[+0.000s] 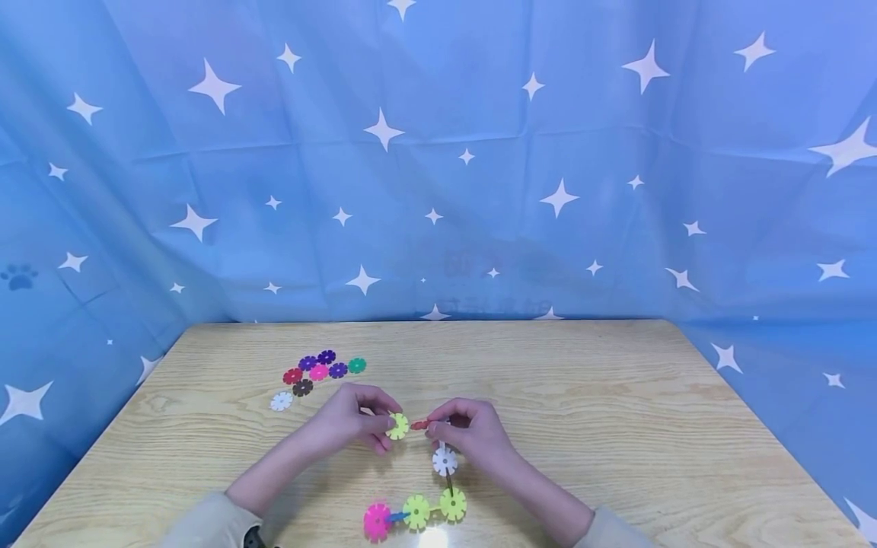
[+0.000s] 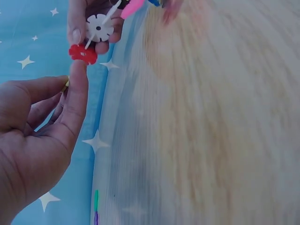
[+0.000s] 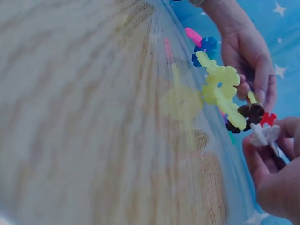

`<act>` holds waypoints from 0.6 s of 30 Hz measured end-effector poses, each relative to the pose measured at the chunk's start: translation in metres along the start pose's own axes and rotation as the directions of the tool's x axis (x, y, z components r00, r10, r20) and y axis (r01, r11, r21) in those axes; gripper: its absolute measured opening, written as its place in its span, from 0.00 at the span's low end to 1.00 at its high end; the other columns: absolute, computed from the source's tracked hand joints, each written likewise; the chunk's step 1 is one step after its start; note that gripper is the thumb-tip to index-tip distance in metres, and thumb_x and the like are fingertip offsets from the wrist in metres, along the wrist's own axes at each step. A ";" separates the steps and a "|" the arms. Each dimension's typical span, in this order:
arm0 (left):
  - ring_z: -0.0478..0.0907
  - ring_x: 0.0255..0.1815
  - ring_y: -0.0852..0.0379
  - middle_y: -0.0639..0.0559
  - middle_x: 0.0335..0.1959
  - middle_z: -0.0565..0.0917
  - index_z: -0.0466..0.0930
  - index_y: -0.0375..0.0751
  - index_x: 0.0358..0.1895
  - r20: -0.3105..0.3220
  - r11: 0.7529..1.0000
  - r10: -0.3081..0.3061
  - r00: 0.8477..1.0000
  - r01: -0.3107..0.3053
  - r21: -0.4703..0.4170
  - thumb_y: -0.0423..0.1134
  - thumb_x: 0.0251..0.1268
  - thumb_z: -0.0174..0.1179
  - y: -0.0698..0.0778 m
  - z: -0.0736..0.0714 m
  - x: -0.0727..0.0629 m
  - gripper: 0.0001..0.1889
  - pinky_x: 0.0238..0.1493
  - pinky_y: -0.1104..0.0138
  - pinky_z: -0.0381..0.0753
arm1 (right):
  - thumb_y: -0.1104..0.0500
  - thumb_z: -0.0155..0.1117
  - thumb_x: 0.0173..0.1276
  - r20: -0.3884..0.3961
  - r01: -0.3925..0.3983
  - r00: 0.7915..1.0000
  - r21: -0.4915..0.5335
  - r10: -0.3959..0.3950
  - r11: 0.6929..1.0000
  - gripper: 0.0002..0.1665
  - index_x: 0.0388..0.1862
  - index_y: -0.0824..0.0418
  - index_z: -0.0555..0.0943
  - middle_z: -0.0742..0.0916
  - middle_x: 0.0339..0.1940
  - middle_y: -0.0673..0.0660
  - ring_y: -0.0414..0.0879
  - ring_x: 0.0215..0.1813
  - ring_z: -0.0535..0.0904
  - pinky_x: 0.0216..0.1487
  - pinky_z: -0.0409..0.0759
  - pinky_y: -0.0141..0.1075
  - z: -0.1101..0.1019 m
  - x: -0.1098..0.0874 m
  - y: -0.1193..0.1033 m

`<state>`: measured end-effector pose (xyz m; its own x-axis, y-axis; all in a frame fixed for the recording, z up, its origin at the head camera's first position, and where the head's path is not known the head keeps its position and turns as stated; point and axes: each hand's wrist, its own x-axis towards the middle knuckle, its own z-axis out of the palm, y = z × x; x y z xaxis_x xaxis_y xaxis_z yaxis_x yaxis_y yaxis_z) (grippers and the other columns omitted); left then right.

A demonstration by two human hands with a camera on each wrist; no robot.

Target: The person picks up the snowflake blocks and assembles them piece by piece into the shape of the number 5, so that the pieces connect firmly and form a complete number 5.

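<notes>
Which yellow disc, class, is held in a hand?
The yellow disc pinched by the left hand, beside the red disc. What sets it apart: the other yellow discs sit in the chain, untouched by either hand.

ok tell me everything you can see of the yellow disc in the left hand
The yellow disc is a flat, round piece with notches around its rim, apparently plastic. The left hand pinches it between thumb and fingers, which hide part of it. Its face shows in the head view; both wrist views catch only a thin sliver. It sits beside the red disc, with a small gap between them.
</notes>
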<state>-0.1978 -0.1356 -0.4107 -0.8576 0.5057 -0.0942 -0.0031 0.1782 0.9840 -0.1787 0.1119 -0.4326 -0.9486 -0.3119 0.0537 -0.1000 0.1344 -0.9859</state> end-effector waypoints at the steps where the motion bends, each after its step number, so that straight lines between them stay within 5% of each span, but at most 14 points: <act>1: 0.87 0.29 0.45 0.40 0.34 0.81 0.81 0.24 0.53 0.003 1.000 -0.005 1.000 0.005 -0.010 0.28 0.70 0.62 0.000 0.001 0.000 0.12 0.37 0.54 0.90 | 0.67 0.70 0.65 0.002 -0.003 1.000 -0.002 0.003 1.000 0.08 0.42 0.70 0.86 0.89 0.33 0.59 0.55 0.34 0.86 0.31 0.80 0.28 0.000 0.000 0.000; 18: 0.87 0.29 0.48 0.40 0.35 0.82 0.79 0.22 0.52 0.020 0.998 -0.017 1.000 0.018 -0.061 0.26 0.69 0.61 -0.002 0.009 0.000 0.12 0.39 0.54 0.90 | 0.67 0.70 0.66 0.025 -0.032 0.999 0.036 0.031 0.999 0.07 0.42 0.70 0.86 0.90 0.36 0.62 0.52 0.35 0.86 0.35 0.82 0.30 0.004 -0.003 -0.004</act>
<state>-0.1933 -0.1284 -0.4138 -0.8467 0.5198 -0.1138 -0.0500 0.1350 0.9896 -0.1742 0.1088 -0.4299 -0.9434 -0.3312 0.0191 -0.0588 0.1100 -0.9922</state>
